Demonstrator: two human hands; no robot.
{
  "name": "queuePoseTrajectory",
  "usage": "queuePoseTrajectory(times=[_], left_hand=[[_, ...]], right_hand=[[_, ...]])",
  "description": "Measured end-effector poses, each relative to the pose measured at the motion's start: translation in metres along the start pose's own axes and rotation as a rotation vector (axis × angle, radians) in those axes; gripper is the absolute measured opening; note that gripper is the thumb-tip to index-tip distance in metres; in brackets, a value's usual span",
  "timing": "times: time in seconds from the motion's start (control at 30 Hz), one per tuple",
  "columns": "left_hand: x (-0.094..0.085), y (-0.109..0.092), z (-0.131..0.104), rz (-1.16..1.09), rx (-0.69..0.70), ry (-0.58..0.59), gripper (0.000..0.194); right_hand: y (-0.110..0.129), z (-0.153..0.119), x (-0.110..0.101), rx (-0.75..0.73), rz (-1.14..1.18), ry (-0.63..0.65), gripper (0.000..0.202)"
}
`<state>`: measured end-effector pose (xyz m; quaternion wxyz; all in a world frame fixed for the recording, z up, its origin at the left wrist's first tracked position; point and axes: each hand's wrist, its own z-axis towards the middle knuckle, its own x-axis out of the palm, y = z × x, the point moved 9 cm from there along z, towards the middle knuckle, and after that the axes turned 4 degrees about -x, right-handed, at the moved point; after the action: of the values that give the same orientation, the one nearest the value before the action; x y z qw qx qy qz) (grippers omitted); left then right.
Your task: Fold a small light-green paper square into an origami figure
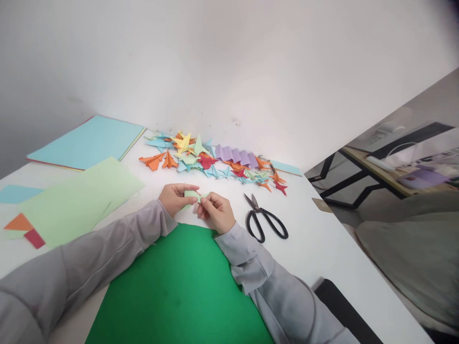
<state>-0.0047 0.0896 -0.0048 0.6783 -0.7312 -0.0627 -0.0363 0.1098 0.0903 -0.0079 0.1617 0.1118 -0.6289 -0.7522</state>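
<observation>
A small piece of light green paper (192, 194), partly folded, is held between both hands just beyond the far edge of a dark green sheet (175, 282). My left hand (175, 198) pinches its left side between thumb and fingers. On its right side, the thumb and fingers of my right hand (218, 211) are closed on the same paper. The fingers hide part of the folds. Black-handled scissors (266, 217) lie on the white table to the right of my right hand, blades slightly apart and pointing away.
Several folded paper shapes (182, 143) line the wall side. Stacked blue sheets (89, 141) and light green sheets (75, 205) lie left, with orange (18, 222) and red (35, 238) scraps. A black object (342, 310) rests near the right edge.
</observation>
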Motion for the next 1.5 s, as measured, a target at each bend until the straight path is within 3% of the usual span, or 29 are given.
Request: queuePoseTrajectory(times=[0.23, 0.47, 0.67, 0.73, 0.9, 1.1, 1.23, 1.5], left_hand=[[0.001, 0.003, -0.002, -0.044, -0.099, -0.002, 0.035], [0.007, 0.009, -0.005, -0.398, -0.251, 0.000, 0.046], [0.006, 0.001, -0.008, -0.352, -0.197, -0.027, 0.066], [0.006, 0.003, -0.006, -0.333, -0.179, -0.014, 0.060], [0.012, 0.004, -0.001, -0.166, -0.049, 0.103, 0.024], [0.021, 0.002, -0.006, -0.135, -0.059, 0.195, 0.020], [0.017, 0.007, -0.004, -0.287, -0.142, 0.151, 0.025], [0.012, 0.006, -0.001, -0.190, -0.046, 0.107, 0.039]], right_hand=[[0.002, -0.002, 0.003, -0.001, -0.026, 0.019, 0.032], [0.004, 0.000, -0.003, -0.040, -0.007, -0.057, 0.031], [0.000, 0.002, -0.010, -0.029, 0.049, -0.125, 0.031], [-0.001, 0.002, -0.011, -0.014, 0.064, -0.133, 0.031], [-0.003, 0.001, -0.010, 0.024, 0.086, -0.111, 0.026], [-0.003, 0.002, -0.009, 0.029, 0.081, -0.104, 0.026], [-0.003, 0.003, -0.017, 0.018, 0.120, -0.180, 0.027], [-0.005, 0.003, -0.017, 0.017, 0.162, -0.195, 0.029]])
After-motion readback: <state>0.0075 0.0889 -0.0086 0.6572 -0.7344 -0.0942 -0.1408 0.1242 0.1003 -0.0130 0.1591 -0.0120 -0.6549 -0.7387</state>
